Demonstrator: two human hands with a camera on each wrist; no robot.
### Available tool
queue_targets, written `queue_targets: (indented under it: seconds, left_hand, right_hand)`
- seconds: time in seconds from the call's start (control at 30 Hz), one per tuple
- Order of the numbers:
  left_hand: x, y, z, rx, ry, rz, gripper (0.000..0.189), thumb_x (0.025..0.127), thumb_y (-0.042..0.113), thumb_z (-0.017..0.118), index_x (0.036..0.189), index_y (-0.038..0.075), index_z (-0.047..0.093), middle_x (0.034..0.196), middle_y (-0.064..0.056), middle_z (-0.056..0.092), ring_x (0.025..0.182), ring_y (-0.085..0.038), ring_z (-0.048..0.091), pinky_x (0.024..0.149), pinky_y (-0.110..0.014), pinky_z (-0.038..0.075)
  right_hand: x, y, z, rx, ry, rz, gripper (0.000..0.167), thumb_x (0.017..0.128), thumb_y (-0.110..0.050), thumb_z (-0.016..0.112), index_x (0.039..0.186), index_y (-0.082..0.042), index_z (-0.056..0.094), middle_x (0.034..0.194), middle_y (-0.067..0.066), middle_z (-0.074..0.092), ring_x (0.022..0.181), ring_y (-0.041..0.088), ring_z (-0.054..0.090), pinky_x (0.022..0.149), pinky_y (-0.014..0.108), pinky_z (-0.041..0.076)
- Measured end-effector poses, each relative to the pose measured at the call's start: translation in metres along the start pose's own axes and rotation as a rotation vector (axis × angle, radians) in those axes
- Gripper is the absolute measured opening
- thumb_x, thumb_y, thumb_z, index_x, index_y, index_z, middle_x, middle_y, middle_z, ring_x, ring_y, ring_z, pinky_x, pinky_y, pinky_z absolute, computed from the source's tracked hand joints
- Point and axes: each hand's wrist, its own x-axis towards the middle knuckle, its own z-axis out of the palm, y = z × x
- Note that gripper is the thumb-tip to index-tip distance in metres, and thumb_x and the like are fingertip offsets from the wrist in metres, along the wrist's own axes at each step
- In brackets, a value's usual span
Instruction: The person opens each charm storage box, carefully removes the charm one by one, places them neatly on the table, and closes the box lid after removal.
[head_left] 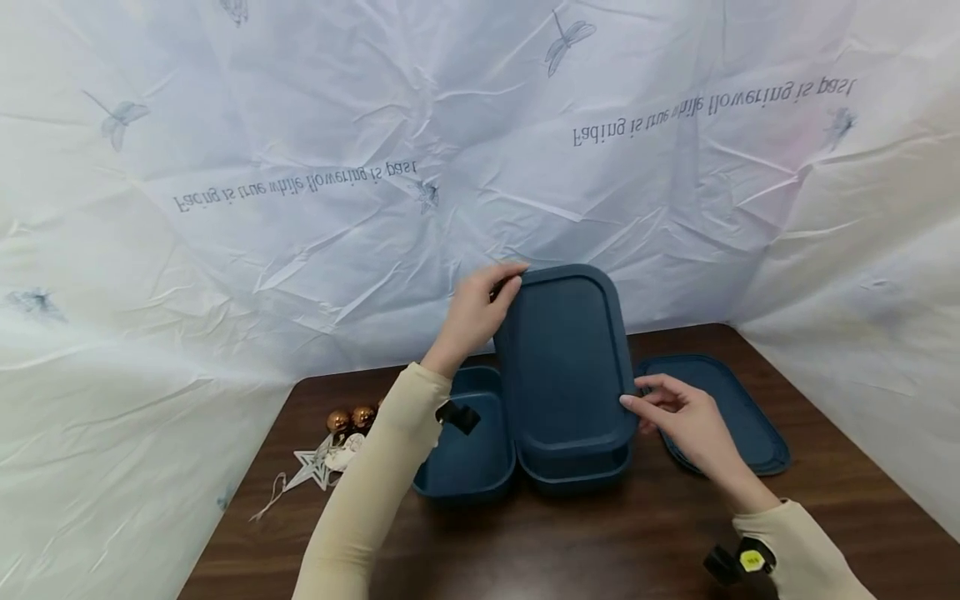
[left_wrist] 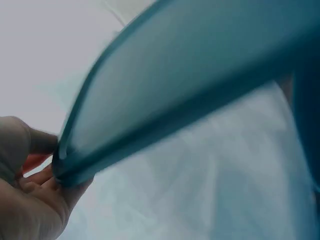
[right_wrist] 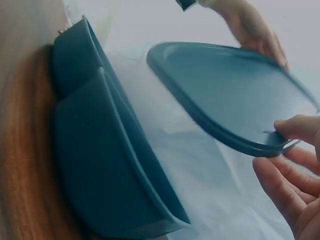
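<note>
A dark blue rectangular lid is held tilted above the right one of two blue containers. At its far left corner my left hand pinches the rim. My right hand pinches the lid's right edge between thumb and fingers, as the right wrist view also shows. The right container sits on the table under the lid, mostly hidden by it in the head view. Beside it on the left stands the other container, uncovered, with my left forearm partly in front of it.
A second blue lid lies flat on the brown table at the right. Copper-coloured balls and a white star ornament with a string lie at the left. White printed sheeting hangs behind the table and at its sides.
</note>
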Motion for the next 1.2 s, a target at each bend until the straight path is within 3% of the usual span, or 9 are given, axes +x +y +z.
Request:
queue_targets:
  seconds: [0.13, 0.23, 0.33, 0.43, 0.5, 0.67, 0.83, 1.0, 1.2]
  left_hand:
    - [0.002, -0.031, 0.016, 0.041, -0.113, -0.151, 0.038, 0.107, 0.02, 0.053, 0.145, 0.016, 0.057, 0.093, -0.016, 0.065, 0.058, -0.022, 0.045, 0.064, -0.034, 0.041]
    - [0.002, -0.054, 0.032, 0.091, -0.181, -0.226, 0.039, 0.108, 0.022, 0.051, 0.147, 0.019, 0.055, 0.116, -0.014, 0.068, 0.082, -0.022, 0.061, 0.075, -0.036, 0.047]
    - [0.002, -0.073, 0.046, 0.107, -0.235, -0.261, 0.039, 0.108, 0.022, 0.05, 0.147, 0.019, 0.055, 0.144, -0.004, 0.057, 0.11, -0.019, 0.06, 0.088, -0.038, 0.048]
    - [0.0, -0.09, 0.056, 0.072, -0.285, -0.29, 0.039, 0.108, 0.021, 0.049, 0.147, 0.016, 0.054, 0.145, -0.006, 0.056, 0.106, -0.02, 0.06, 0.087, -0.037, 0.048]
    - [-0.002, -0.098, 0.062, 0.059, -0.317, -0.306, 0.04, 0.109, 0.02, 0.048, 0.148, 0.014, 0.053, 0.139, -0.009, 0.06, 0.093, -0.023, 0.061, 0.081, -0.037, 0.049]
    - [-0.006, -0.111, 0.075, 0.089, -0.359, -0.321, 0.04, 0.109, 0.018, 0.047, 0.147, 0.008, 0.052, 0.14, -0.012, 0.059, 0.097, -0.024, 0.062, 0.083, -0.036, 0.049]
    - [-0.008, -0.12, 0.084, 0.141, -0.393, -0.295, 0.037, 0.109, 0.015, 0.047, 0.144, 0.005, 0.055, 0.143, -0.012, 0.057, 0.126, -0.026, 0.056, 0.101, -0.04, 0.047]
    - [-0.014, -0.128, 0.088, 0.169, -0.447, -0.293, 0.037, 0.108, 0.012, 0.047, 0.143, 0.002, 0.055, 0.143, -0.012, 0.056, 0.129, -0.027, 0.055, 0.103, -0.04, 0.047]
    - [-0.019, -0.132, 0.096, 0.238, -0.499, -0.347, 0.036, 0.109, 0.016, 0.048, 0.143, 0.007, 0.057, 0.142, -0.01, 0.058, 0.128, -0.025, 0.056, 0.103, -0.038, 0.047]
  right_hand:
    - [0.0, 0.005, 0.005, 0.013, -0.056, 0.047, 0.056, 0.091, -0.044, 0.074, 0.132, -0.007, 0.063, 0.083, 0.008, 0.072, 0.071, 0.023, 0.069, 0.062, 0.034, 0.058]
    - [0.002, 0.011, 0.009, -0.012, -0.092, 0.072, 0.061, 0.091, -0.045, 0.074, 0.135, -0.005, 0.061, 0.079, 0.007, 0.071, 0.069, 0.023, 0.069, 0.062, 0.037, 0.058]
    - [0.004, 0.018, 0.013, -0.041, -0.125, 0.091, 0.065, 0.091, -0.046, 0.074, 0.137, -0.003, 0.059, 0.076, 0.006, 0.069, 0.067, 0.022, 0.068, 0.065, 0.04, 0.059]
    - [0.006, 0.024, 0.017, -0.081, -0.149, 0.108, 0.068, 0.091, -0.047, 0.074, 0.138, -0.001, 0.058, 0.073, 0.004, 0.068, 0.065, 0.022, 0.067, 0.065, 0.042, 0.058]
    - [0.007, 0.027, 0.02, -0.103, -0.158, 0.117, 0.068, 0.091, -0.047, 0.073, 0.137, 0.0, 0.058, 0.072, 0.004, 0.067, 0.063, 0.023, 0.066, 0.065, 0.041, 0.057]
    - [0.008, 0.031, 0.023, -0.142, -0.172, 0.119, 0.068, 0.093, -0.045, 0.071, 0.138, 0.003, 0.057, 0.069, 0.004, 0.063, 0.058, 0.024, 0.062, 0.057, 0.036, 0.053]
    - [0.009, 0.034, 0.025, -0.193, -0.17, 0.089, 0.068, 0.094, -0.047, 0.07, 0.137, 0.005, 0.057, 0.068, 0.006, 0.061, 0.054, 0.024, 0.057, 0.049, 0.034, 0.048]
    - [0.011, 0.037, 0.028, -0.261, -0.158, 0.061, 0.066, 0.095, -0.048, 0.068, 0.132, 0.006, 0.061, 0.067, 0.003, 0.061, 0.053, 0.018, 0.05, 0.048, 0.03, 0.038]
    - [0.009, 0.039, 0.03, -0.275, -0.144, 0.044, 0.061, 0.096, -0.045, 0.068, 0.13, 0.006, 0.063, 0.064, 0.005, 0.059, 0.051, 0.015, 0.043, 0.049, 0.028, 0.033]
